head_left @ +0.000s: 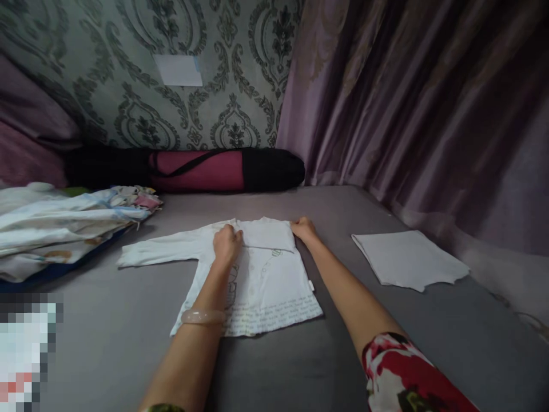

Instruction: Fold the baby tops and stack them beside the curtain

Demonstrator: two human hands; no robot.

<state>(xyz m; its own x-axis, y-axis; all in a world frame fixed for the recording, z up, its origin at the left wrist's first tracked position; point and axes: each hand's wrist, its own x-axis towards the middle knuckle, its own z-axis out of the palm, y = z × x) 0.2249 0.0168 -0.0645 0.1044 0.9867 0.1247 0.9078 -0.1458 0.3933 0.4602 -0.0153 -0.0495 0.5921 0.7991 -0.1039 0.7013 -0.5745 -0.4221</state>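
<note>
A small white long-sleeved shirt (274,286) lies flat on the grey bed surface (128,343), its right sleeve folded across the chest and its left sleeve stretched out to the left. My left hand (226,243) is closed and rests on the folded sleeve near the collar; a pale bangle is on that wrist. At the shirt's right shoulder my right hand (303,228) has its fingers curled on the fabric edge.
A folded white cloth (407,258) lies to the right. A pile of light clothes (64,223) sits at the left. A pink and black rolled mat bag (206,170) lies along the patterned wall. Purple curtains (429,114) hang on the right.
</note>
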